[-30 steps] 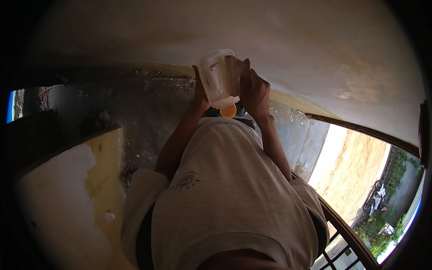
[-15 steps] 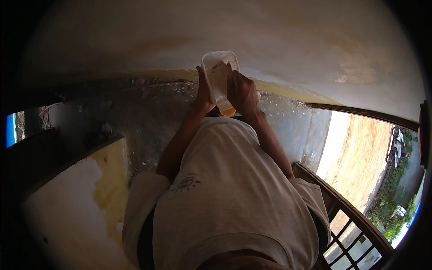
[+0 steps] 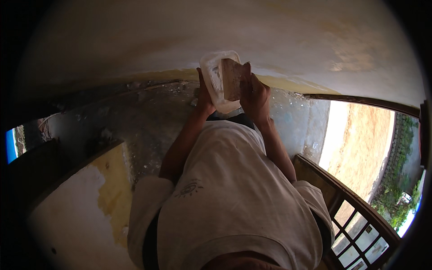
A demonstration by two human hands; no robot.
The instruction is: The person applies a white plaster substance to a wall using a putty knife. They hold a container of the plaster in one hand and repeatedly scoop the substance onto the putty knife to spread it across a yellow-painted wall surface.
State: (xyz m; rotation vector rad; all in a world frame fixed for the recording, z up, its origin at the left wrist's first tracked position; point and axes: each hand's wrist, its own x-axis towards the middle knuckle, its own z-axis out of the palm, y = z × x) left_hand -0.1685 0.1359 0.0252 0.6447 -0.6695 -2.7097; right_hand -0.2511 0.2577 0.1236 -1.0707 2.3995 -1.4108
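Note:
My left hand (image 3: 205, 95) grips a whitish rectangular plastic tub (image 3: 208, 63) by its left side, thumb up along the wall. Pale smears that look like filler paste (image 3: 217, 83) coat the inside of the tub. In my right hand (image 3: 257, 98) is a flat, brownish putty scraper (image 3: 232, 80). Its broad face is turned up over the tub's right side and hides part of the inside. The fingers of my right hand are closed around the scraper's right edge, and some are hidden behind it.
A patchy plastered wall (image 3: 279, 40) rises just ahead, with a yellowish band along its foot. Debris specks the grey floor (image 3: 148, 117). To the left stands a part-painted low wall (image 3: 76, 202). At the right are a dark door with a grid of panes (image 3: 355, 238) and a bright opening outdoors.
My right hand has drawn up and rightward out of the tub, turning the scraper so its flat face shows. The tub has tilted slightly, and the orange spot at its near end no longer shows.

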